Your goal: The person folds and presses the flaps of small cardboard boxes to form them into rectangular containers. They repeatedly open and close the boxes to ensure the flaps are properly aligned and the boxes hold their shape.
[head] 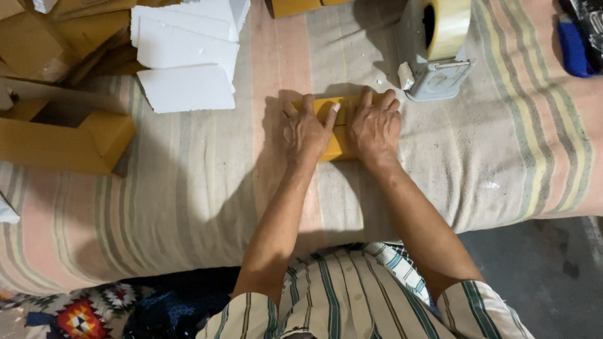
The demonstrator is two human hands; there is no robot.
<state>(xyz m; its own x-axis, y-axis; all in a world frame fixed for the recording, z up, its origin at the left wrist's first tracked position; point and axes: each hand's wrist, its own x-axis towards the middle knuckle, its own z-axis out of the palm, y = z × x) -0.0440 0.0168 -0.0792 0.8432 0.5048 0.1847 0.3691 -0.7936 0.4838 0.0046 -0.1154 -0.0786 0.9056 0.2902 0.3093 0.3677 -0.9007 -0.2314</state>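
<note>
A small yellow cardboard box (337,137) lies on the striped cloth-covered surface (188,188) in the middle of the view. My left hand (306,129) presses flat on the box's left half, fingers spread over its top. My right hand (375,125) lies on its right half, fingers reaching over the far edge. Both hands hide most of the box; only a strip between them and parts of its far and near edges show.
A grey tape dispenser (433,75) with a roll of tape (447,25) stands just beyond my right hand. White foam sheets (185,56) are stacked at the far left. An open yellow box (63,132) sits at left, more cardboard behind it. A blue object (575,50) lies far right.
</note>
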